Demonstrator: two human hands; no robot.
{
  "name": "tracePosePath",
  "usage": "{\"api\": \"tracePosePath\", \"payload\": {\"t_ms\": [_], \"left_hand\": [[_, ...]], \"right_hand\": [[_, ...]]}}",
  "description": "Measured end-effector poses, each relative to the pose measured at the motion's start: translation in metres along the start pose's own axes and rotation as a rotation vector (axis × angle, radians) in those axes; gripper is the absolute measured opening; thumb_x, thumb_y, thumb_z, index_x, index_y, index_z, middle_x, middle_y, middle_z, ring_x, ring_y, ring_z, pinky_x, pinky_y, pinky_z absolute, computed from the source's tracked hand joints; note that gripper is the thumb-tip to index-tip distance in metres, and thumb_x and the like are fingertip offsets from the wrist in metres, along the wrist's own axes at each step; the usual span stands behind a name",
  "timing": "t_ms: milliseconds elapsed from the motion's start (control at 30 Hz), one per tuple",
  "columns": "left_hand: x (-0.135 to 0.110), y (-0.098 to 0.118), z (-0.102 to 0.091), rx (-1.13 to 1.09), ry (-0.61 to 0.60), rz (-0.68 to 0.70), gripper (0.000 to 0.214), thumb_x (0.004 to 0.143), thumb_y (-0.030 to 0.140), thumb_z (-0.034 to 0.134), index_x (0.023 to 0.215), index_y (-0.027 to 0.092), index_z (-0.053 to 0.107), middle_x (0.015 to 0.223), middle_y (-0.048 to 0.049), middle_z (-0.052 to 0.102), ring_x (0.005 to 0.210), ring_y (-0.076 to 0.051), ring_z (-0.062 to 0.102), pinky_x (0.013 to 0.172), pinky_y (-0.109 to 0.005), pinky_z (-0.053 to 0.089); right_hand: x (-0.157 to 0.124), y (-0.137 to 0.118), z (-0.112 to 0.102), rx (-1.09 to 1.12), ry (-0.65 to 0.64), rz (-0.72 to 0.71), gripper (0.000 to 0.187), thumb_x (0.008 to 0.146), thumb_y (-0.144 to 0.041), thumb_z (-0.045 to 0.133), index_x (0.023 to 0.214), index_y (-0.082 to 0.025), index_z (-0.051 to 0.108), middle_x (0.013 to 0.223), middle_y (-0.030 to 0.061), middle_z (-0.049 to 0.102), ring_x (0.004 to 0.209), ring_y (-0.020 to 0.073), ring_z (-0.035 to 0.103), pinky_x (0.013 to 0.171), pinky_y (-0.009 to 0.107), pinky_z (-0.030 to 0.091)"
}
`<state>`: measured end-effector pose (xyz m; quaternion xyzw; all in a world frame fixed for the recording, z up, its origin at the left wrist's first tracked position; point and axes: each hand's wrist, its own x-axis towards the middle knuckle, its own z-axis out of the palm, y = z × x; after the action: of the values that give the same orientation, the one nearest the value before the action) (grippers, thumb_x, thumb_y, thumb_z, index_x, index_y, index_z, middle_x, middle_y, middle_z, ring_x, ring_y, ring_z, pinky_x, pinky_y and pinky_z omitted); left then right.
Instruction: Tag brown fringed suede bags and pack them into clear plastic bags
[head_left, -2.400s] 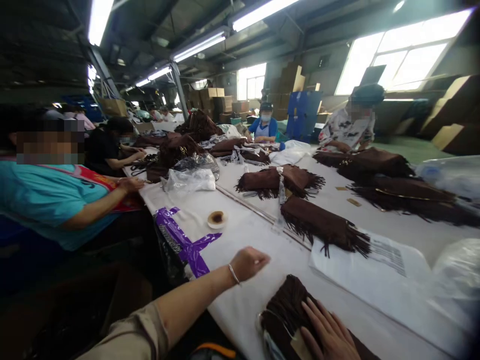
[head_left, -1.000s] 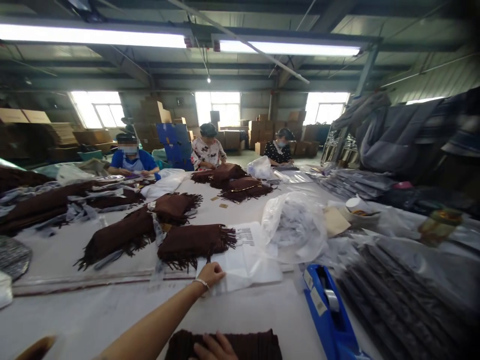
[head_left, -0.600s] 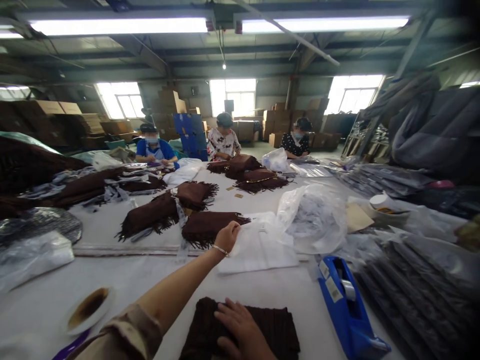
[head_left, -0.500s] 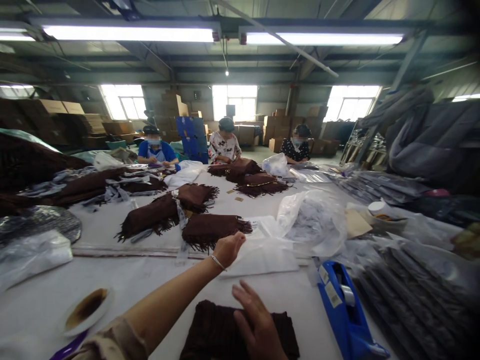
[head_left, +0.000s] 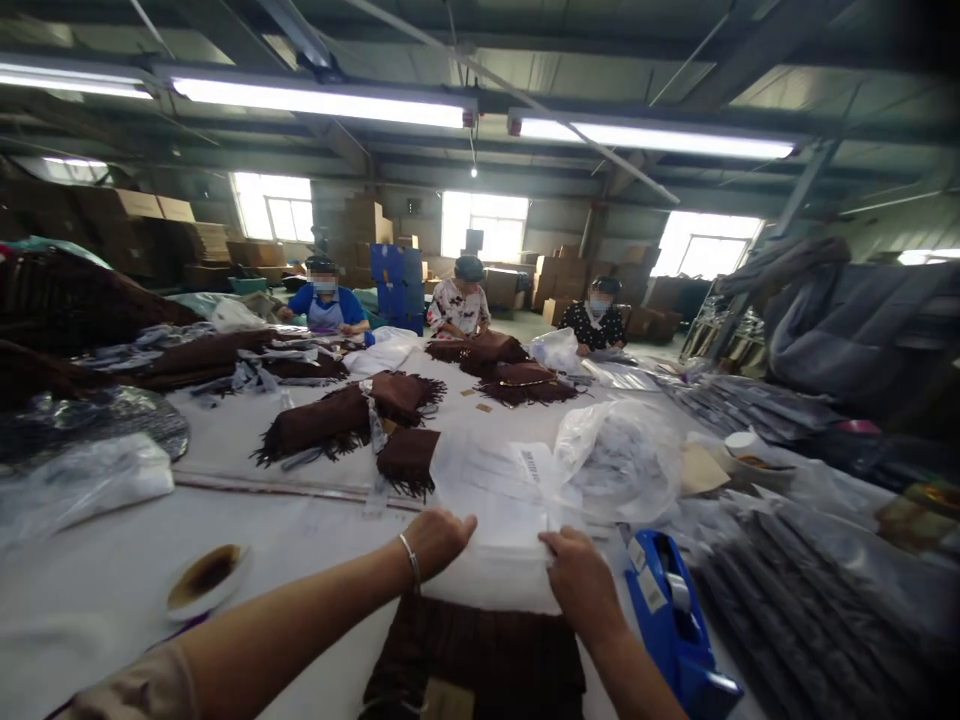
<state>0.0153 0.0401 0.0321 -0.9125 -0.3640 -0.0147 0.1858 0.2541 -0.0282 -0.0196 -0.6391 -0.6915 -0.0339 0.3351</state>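
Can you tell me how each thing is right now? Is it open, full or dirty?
Left hand: gripping the white plastic bag
Right hand: gripping the bag's other side
White plastic bag: held up, spread flat
Fringed brown suede piece: lying flat
Clear plastic sack: full
Saucer: brown-stained

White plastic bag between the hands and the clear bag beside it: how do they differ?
The white plastic bag is milky and flattish, with printing near its top; the clear plastic bag is see-through and bulges with white contents. The left hand and right hand hold up the white one, while the clear one rests on the table. Both are plastic.
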Motion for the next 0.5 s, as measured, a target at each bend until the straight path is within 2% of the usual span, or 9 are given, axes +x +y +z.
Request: {"api": "tracePosePath", "payload": {"t_ms": [67,133,200,267,333,367,433,500], "left_hand": [[-0.013,-0.015,-0.001,-0.026,0.009,-0.133,0.034,0.088,0.008,0.037,0.116,0.012,0.055,0.079,-0.0127,0.065,0.076,-0.025,0.064,0.069,-0.034,0.05],[-0.026,-0.024,0.006,-0.145,0.069,-0.328,0.049,0.086,0.007,0.035,0.134,0.012,0.041,0.096,-0.0165,0.064,0.091,-0.027,0.062,0.08,-0.04,0.048],[-0.037,-0.022,0.022,-0.513,0.14,-0.6,0.053,0.086,0.011,0.039,0.139,0.016,0.036,0.105,-0.0164,0.063,0.101,-0.029,0.059,0.089,-0.042,0.045],[-0.041,-0.009,0.043,-0.981,0.158,-0.803,0.051,0.087,0.018,0.045,0.138,0.018,0.039,0.103,-0.0143,0.064,0.099,-0.027,0.061,0.088,-0.039,0.046],[-0.033,0.009,0.065,-1.323,0.123,-0.875,0.049,0.089,0.026,0.044,0.136,0.015,0.04,0.093,-0.0131,0.067,0.086,-0.024,0.065,0.078,-0.035,0.051],[-0.024,0.019,0.074,-1.423,0.094,-0.874,0.047,0.091,0.028,0.041,0.135,0.012,0.041,0.09,-0.0131,0.067,0.079,-0.022,0.066,0.072,-0.033,0.053],[-0.002,0.033,0.091,-1.579,0.057,-0.849,0.043,0.093,0.028,0.033,0.13,0.007,0.042,0.092,-0.0146,0.067,0.073,-0.019,0.067,0.069,-0.03,0.055],[0.021,0.039,0.104,-1.732,0.044,-0.817,0.038,0.093,0.024,0.033,0.125,0.006,0.044,0.103,-0.0164,0.065,0.08,-0.016,0.068,0.075,-0.029,0.056]], "right_hand": [[-0.018,0.026,-0.006,0.029,0.095,0.072,0.044,0.07,-0.009,0.044,0.108,-0.019,0.065,0.094,0.009,0.063,0.098,0.0248,0.055,0.091,0.038,0.044],[-0.041,0.053,-0.002,0.104,0.23,0.165,0.048,0.069,-0.015,0.045,0.114,-0.018,0.062,0.102,0.0091,0.062,0.101,0.0259,0.053,0.095,0.042,0.041],[-0.064,0.073,0.011,0.339,0.313,0.35,0.054,0.066,-0.019,0.049,0.119,-0.019,0.059,0.108,0.0079,0.062,0.094,0.0241,0.055,0.09,0.041,0.045],[-0.082,0.084,0.029,0.747,0.358,0.606,0.065,0.062,-0.021,0.054,0.126,-0.023,0.052,0.105,0.0048,0.062,0.073,0.0171,0.057,0.071,0.034,0.051],[-0.088,0.089,0.045,1.089,0.378,0.772,0.071,0.06,-0.023,0.058,0.13,-0.026,0.046,0.1,0.0019,0.063,0.059,0.0117,0.054,0.055,0.027,0.05],[-0.087,0.09,0.052,1.185,0.382,0.794,0.069,0.061,-0.026,0.057,0.129,-0.026,0.046,0.099,0.0016,0.063,0.058,0.0118,0.055,0.053,0.027,0.05],[-0.078,0.092,0.062,1.254,0.359,0.767,0.057,0.068,-0.035,0.054,0.123,-0.026,0.05,0.103,0.0033,0.064,0.072,0.0156,0.062,0.064,0.032,0.055],[-0.07,0.092,0.068,1.37,0.331,0.756,0.048,0.072,-0.039,0.049,0.117,-0.026,0.053,0.109,0.0044,0.063,0.089,0.0193,0.064,0.081,0.042,0.055]]}}
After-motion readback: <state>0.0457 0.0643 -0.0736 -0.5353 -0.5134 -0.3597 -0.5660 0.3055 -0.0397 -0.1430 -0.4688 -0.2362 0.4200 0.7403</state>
